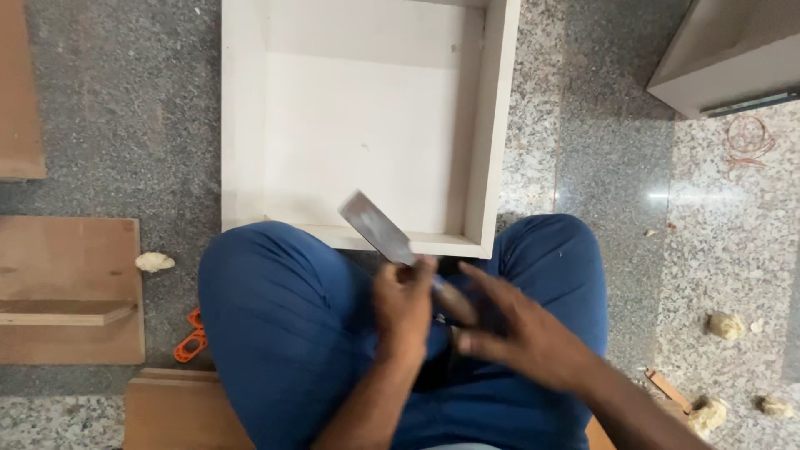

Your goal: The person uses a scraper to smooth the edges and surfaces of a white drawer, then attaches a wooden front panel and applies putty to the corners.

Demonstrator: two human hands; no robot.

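I sit cross-legged in blue trousers on a granite floor. My left hand [404, 304] is closed around the wooden handle of a wide chisel [379, 227]. Its flat metal blade points up and to the left, over the near wall of a white box. My right hand [512, 329] is just right of the handle, fingers spread and blurred, at the handle's end; I cannot tell if it touches it. The white open box [492, 150], like a drawer or small cabinet, lies on the floor right in front of my knees.
Brown wooden boards [71, 287] lie at the left and lower left. An orange plastic tool [192, 340] sits by my left knee. A grey cabinet piece [725, 58] is at the upper right, with rubber bands [748, 137] below it. Crumpled scraps [725, 325] dot the floor.
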